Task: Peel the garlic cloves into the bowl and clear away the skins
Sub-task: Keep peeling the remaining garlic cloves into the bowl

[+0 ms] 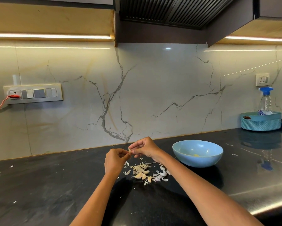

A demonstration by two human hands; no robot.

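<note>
Together, two hands [115, 160] [145, 148] pinch one clove [129, 150]; perhaps one lies in the bowl [184, 159].

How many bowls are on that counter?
1: a blue bowl on the black counter, right of the hands and the garlic pile.

Both forearms bare, no sleeves or jewellery.

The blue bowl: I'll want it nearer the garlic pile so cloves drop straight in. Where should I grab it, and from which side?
Judging by its shape, take the blue bowl at its left rim, the side nearest the right hand, thumb inside and fingers under the outer wall. It sits upright and open on the counter, with smooth, handleless walls curving in toward the base, so the rim gives the surest hold.
</note>
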